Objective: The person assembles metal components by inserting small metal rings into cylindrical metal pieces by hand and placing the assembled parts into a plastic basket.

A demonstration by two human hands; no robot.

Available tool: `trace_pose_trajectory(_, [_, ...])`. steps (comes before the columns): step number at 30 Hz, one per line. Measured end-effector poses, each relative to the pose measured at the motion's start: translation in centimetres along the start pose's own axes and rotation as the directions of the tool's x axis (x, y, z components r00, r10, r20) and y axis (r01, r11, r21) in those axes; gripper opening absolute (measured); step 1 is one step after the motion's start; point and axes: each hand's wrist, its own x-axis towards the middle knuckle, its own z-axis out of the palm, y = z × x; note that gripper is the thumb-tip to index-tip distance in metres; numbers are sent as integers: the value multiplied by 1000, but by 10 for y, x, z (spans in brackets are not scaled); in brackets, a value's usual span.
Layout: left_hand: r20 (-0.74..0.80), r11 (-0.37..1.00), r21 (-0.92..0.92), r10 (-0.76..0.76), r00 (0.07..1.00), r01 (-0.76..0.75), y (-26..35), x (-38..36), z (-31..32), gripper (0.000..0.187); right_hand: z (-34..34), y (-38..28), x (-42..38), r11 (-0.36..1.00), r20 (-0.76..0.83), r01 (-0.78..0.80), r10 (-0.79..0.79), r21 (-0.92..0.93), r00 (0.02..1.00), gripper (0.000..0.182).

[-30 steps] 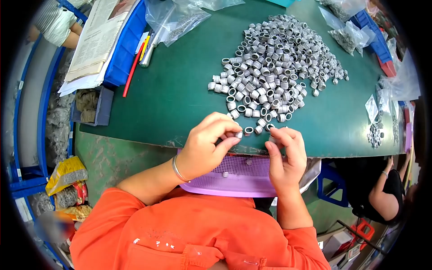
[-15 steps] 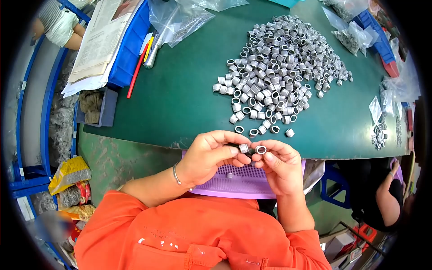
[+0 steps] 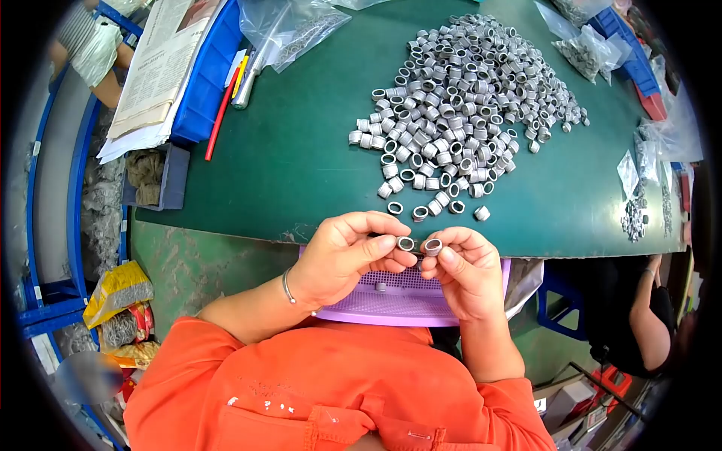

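My left hand [image 3: 353, 244] pinches a small grey metal ring [image 3: 406, 243] between thumb and fingertips, its opening facing up toward the camera. Close beside it, my right hand [image 3: 468, 263] pinches another metal ring [image 3: 433, 245], also with its opening visible. Both hands are above a purple perforated basket [image 3: 391, 310], in which one small ring [image 3: 380, 286] lies. Beyond my hands, a large pile of grey metal rings [image 3: 470, 105] spreads over the green table [image 3: 286, 150], with a few loose rings near the front edge.
At the left are a blue bin [image 3: 207, 83] with newspapers [image 3: 158, 60], a red pen [image 3: 219, 124] and a grey box [image 3: 174, 180]. Plastic bags [image 3: 297, 34] lie at the back. Another person's arm [image 3: 648, 323] shows at the right, near a blue stool [image 3: 560, 304].
The ring in my left hand has turned from side-on to showing its opening. The table and pile have shifted slightly up and left in the view.
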Motion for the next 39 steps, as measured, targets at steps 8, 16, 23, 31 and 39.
trace_pose_trajectory(8, [28, 989, 144, 33, 999, -36, 0, -3, 0, 18, -1, 1, 2, 978, 128, 139, -120, -152, 984, 17])
trace_pose_trajectory(16, [314, 466, 791, 248, 916, -397, 4, 2, 9, 12, 9, -19, 11, 101, 354, 412, -358, -906, 864, 27])
trace_pose_trajectory(23, [421, -165, 904, 489, 764, -393, 0, 32, 14, 25, 9, -8, 24, -232, 427, 358, -487, -904, 762, 25])
trace_pose_trajectory(31, [224, 542, 682, 484, 846, -491, -1, 18, 4, 23, 3, -8, 5, 522, 24, 252, -404, -815, 914, 26])
trace_pose_trajectory(39, [43, 997, -58, -53, 998, 56, 1, 8, 3, 16, 2, -11, 5, 979, 26, 85, -82, -183, 996, 21])
